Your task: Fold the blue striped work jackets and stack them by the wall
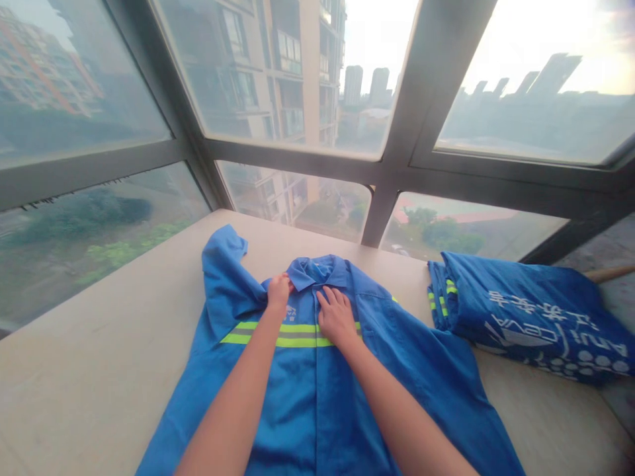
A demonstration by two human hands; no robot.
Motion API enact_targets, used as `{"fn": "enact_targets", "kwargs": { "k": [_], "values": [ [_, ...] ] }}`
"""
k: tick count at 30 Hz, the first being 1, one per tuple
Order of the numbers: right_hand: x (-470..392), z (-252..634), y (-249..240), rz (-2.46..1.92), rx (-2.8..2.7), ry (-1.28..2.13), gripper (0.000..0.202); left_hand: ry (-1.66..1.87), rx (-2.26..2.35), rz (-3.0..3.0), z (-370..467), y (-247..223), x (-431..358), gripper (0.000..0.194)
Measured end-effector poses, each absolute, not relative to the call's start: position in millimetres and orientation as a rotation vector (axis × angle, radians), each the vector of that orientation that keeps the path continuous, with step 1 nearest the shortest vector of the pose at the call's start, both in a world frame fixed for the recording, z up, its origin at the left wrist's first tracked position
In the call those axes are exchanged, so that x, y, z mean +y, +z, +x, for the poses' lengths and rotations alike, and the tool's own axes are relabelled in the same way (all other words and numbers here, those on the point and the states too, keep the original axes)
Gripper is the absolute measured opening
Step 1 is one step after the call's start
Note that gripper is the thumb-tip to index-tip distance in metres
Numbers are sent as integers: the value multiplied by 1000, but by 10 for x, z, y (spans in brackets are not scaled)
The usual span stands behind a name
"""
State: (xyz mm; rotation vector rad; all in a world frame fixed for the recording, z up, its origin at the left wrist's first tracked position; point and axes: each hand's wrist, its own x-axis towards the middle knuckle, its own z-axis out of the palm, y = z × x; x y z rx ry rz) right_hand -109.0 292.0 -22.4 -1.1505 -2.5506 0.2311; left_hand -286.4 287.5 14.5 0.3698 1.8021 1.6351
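Note:
A blue work jacket lies front up, its collar pointing towards the windows. Across its chest runs a yellow-green and grey reflective band. My left hand is closed on the cloth beside the collar's left point, thumb and fingers pinched together. Just below the collar, my right hand rests on the front placket with its fingers spread. The left sleeve is bent up and bunched beside the shoulder. The jacket's lower part runs out of the picture.
A stack of folded blue garments with white printing and yellow-green stripes lies at the right. Beneath everything is a pale, wide ledge. Grey-framed windows border it at the back and left. A wooden stick shows behind the stack.

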Motion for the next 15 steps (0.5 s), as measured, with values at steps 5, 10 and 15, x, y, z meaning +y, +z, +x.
{"fn": "enact_targets", "kwargs": {
  "k": [5, 10, 15],
  "values": [
    [2914, -1091, -209, -1165, -2548, 269, 51, 1574, 1708, 229, -3093, 322, 3329, 27],
    [2921, -1091, -205, -1155, -2537, 286, 50, 1483, 1713, 340, -3157, 462, 3474, 26],
    [2922, -1086, -214, -1151, -2523, 287, 49, 1504, 1794, 612, -3114, 480, 3443, 29]
  ]
}}
